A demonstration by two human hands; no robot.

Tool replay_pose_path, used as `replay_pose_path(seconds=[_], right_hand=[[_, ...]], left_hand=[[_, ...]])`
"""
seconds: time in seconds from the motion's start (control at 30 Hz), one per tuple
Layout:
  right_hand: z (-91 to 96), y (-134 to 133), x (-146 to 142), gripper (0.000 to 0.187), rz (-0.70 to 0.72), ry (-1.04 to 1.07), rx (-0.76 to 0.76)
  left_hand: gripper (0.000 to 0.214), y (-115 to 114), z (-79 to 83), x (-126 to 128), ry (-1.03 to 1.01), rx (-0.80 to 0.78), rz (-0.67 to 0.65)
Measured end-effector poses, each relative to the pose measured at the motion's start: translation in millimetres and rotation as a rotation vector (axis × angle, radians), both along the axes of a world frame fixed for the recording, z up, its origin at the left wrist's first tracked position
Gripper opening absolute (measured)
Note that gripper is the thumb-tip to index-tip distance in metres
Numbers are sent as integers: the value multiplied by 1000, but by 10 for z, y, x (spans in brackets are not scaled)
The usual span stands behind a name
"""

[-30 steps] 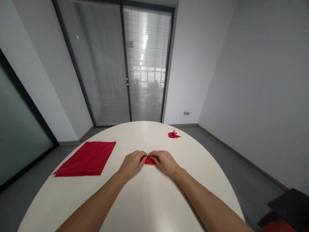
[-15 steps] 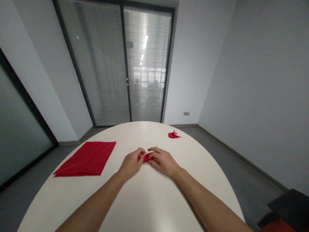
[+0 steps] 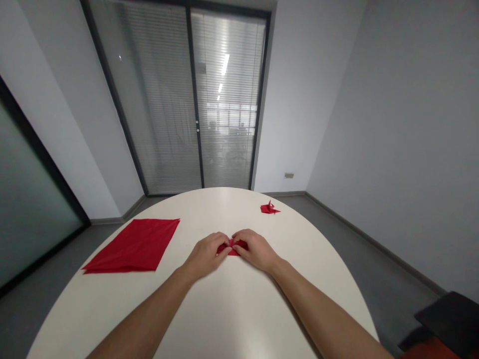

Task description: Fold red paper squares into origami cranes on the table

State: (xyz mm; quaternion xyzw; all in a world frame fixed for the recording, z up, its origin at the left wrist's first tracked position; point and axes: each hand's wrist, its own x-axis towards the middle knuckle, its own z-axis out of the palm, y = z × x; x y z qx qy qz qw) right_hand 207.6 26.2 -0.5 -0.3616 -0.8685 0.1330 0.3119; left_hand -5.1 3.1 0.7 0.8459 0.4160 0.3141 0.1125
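A small piece of folded red paper [image 3: 233,252] lies at the middle of the table, between my two hands. My left hand [image 3: 209,252] has thumb and fingers closed on its left side. From the right, my right hand [image 3: 256,249] pinches the same paper, its thumb close to the left thumb. The fingers cover much of the paper, so its exact shape is hidden. Farther off to the right stands a finished-looking red origami crane [image 3: 269,208], touched by neither hand.
A stack of red paper sheets [image 3: 134,247] lies on the left of the round white table [image 3: 224,309]. Beyond the table's far edge is a glass door with blinds [image 3: 228,149]. A dark chair [image 3: 452,316] stands at the lower right.
Both hands have closed in on the folded paper, and the right fingers, earlier raised and apart, now pinch it. The paper has shifted slightly. The stack and the crane stay put.
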Motion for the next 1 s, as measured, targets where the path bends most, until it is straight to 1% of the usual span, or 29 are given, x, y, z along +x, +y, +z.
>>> replay_pose_path(seconds=[0.07,0.17,0.27,0.4,0.57,0.7,0.87,1.0], right_hand=[[-10,11,1,10,-8,-9,49],[-4,8,-4,13,-16,-35,99],[15,-8,-12,13,-12,-66,113],[36,-23,-9,8,-10,-117,124],[48,-34,-1,13,4,-150,170],[31,-43,-14,19,3,-161,146],[14,-54,-10,25,15,-178,96],[35,-68,24,25,41,-178,88]], left_hand=[[8,12,-12,0,12,21,-15],[15,32,-41,-9,21,53,-9],[16,41,-64,-19,47,79,21],[16,34,-69,-19,94,143,50],[17,23,-52,-9,146,185,66],[20,22,-33,-7,193,205,54],[25,-4,17,-12,297,241,6],[22,-28,42,-9,317,213,-15]])
